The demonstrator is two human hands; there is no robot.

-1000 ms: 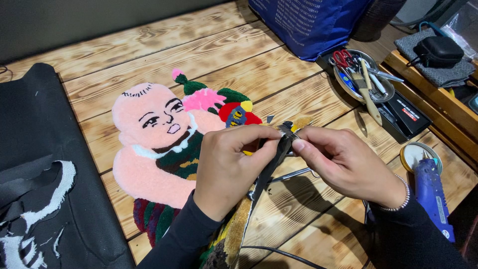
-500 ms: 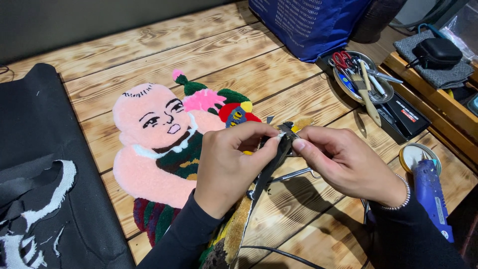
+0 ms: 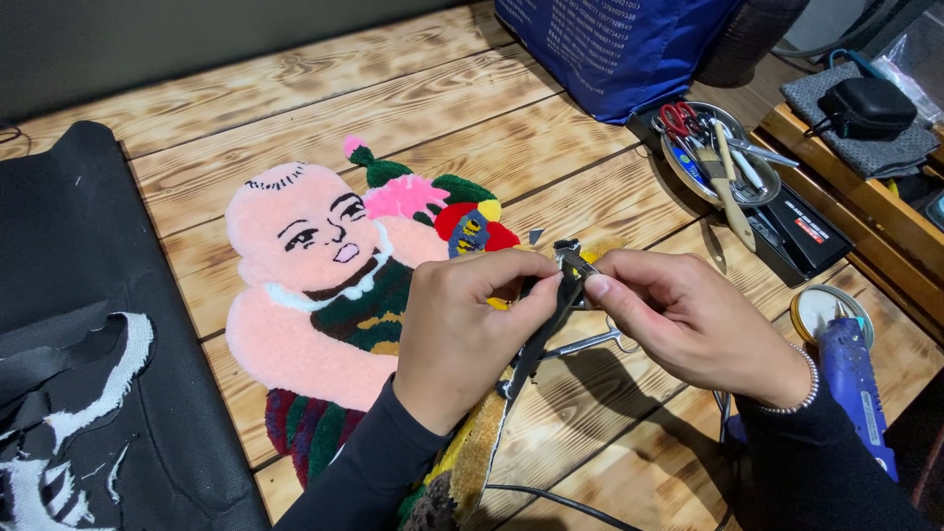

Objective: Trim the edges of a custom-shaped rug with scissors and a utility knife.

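rug [image 3: 315,295] on table [image 3: 413,108], tool tray [image 3: 718,152] right, cloth [image 3: 79,324] left

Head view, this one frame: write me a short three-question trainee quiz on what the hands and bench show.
1. True or false: both hands pinch the folded-up edge of the tufted rug.
2. Which tool lies at the right edge of the table? A) blue glue gun B) hammer C) iron
3. Fill in: the red-handled scissors lie in a round metal ____.

Key
1. True: left hand and right hand meet at the dark backing strip.
2. A, the blue glue gun.
3. Tray: the metal tray.
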